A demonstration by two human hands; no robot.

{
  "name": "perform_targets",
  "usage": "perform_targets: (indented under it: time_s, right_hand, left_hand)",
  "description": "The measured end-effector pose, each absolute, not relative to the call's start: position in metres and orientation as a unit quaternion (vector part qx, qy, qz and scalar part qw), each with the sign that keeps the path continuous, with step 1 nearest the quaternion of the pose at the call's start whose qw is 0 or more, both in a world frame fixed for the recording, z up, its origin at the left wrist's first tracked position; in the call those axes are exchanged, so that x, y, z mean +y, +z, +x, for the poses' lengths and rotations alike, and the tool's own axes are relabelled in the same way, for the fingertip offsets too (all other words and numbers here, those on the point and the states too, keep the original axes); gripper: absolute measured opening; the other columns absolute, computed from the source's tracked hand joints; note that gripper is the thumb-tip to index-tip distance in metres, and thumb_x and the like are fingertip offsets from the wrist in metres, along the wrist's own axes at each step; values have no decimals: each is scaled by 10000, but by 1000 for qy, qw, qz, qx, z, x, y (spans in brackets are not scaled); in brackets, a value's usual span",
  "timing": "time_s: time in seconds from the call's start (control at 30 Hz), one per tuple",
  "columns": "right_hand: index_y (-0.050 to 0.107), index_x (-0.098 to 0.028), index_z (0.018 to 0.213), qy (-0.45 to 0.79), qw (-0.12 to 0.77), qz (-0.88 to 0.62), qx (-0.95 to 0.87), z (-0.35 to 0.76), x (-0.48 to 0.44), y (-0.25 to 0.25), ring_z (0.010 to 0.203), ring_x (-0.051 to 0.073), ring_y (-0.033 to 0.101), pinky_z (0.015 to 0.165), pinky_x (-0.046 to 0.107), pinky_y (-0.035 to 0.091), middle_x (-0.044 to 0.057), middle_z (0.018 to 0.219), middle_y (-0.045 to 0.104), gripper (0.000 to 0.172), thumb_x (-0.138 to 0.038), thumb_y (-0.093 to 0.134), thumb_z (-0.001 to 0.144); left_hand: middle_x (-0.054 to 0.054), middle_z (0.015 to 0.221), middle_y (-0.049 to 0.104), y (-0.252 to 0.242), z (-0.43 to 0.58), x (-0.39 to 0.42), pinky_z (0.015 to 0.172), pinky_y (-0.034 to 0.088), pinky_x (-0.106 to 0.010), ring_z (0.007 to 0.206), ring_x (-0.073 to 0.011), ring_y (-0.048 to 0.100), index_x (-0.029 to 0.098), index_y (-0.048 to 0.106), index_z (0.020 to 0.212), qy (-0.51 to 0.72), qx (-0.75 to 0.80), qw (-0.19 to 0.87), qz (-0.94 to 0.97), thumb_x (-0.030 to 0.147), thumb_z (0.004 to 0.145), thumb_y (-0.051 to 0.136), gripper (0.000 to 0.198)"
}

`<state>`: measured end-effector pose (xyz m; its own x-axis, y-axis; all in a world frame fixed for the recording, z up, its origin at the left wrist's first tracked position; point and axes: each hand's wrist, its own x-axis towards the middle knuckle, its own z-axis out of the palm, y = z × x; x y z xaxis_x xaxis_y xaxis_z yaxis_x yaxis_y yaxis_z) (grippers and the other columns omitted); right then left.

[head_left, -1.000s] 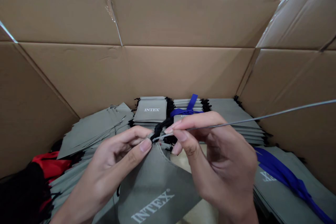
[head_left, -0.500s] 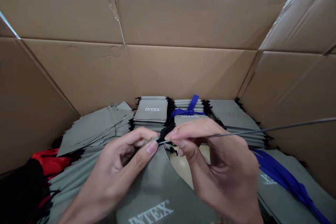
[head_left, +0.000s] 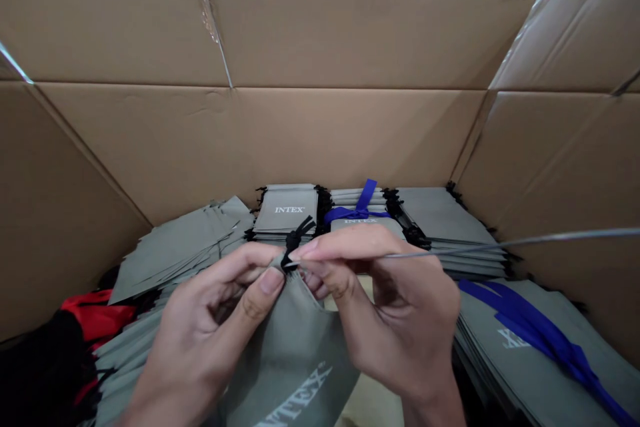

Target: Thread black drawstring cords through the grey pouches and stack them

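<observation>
Risk: the thin gray wire (head_left: 530,239) slips off the black drawstring (head_left: 299,233) or snags pouch fabric; a loose pinch or off-angle pull would do it.
Gray INTEX drawstring pouch (head_left: 295,353) hangs lower center of the frame, top corner between the hands, body below and between them. Left hand (head_left: 215,320): thumb and forefinger pinched on that corner, at the base of the drawstring. Right hand (head_left: 395,307): fingertips closed on the wire right beside it, other fingers loosely curled. Wire's long end runs free to the right edge; a bump there could probably lever the tip. Exact tip contact hidden by fingers, can't tell if hooked.
</observation>
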<state>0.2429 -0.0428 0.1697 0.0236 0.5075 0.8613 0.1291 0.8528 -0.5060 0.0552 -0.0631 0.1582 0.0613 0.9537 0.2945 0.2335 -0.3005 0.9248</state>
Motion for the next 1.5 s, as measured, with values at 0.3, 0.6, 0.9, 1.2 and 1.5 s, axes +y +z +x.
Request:
perform_targets:
  time_s: [0.3, 0.6, 0.9, 1.2, 1.5]
  right_hand:
    - [800, -251, 1026, 140, 694, -259, -657, 245, -48, 165, 650, 161, 783, 547, 255, 680, 46, 985, 854, 186, -88, 710, 1024]
    - [794, -228, 1008, 131, 698, -255, -656, 246, -46, 169, 597, 136, 750, 521, 245, 639, 28, 945, 836, 180, -78, 696, 1025]
    - [789, -230, 1017, 141, 679, -257, -673, 247, -46, 168, 614, 132, 747, 526, 241, 615, 28, 955, 831, 181, -80, 690, 1029]
    - [778, -239, 1035, 116, 656, -281, -691, 252, -48, 165, 677, 146, 756, 588, 256, 627, 38, 1000, 834, 195, -76, 670, 1030]
    - [764, -234, 996, 99, 639, -249, -720, 242, -46, 172, 844, 200, 819, 680, 296, 667, 39, 915, 839, 219, -47, 652, 1012]
  left_hand:
    - [-56, 1020, 821, 159, 48, -56, 731, 569, -220, 851, -198, 722, 253, 814, 1211, 472, 403, 466, 631, 558, 1053, 705, 360]
    - [-59, 922, 821, 163, 51, -55, 670, 533, -220, 850, -214, 710, 231, 847, 1114, 479, 402, 480, 615, 547, 1020, 755, 342]
    - [-60, 918, 827, 163, 51, -53, 617, 525, -224, 783, -205, 712, 235, 860, 1118, 479, 399, 467, 627, 547, 1023, 740, 347]
    - [-47, 889, 821, 165, 52, -54, 642, 542, -223, 788, -203, 717, 243, 865, 1087, 483, 406, 458, 627, 539, 1017, 747, 325]
    - [-46, 876, 822, 167, 54, -55, 691, 564, -229, 813, -213, 729, 252, 872, 1085, 490, 402, 424, 647, 548, 1031, 718, 338]
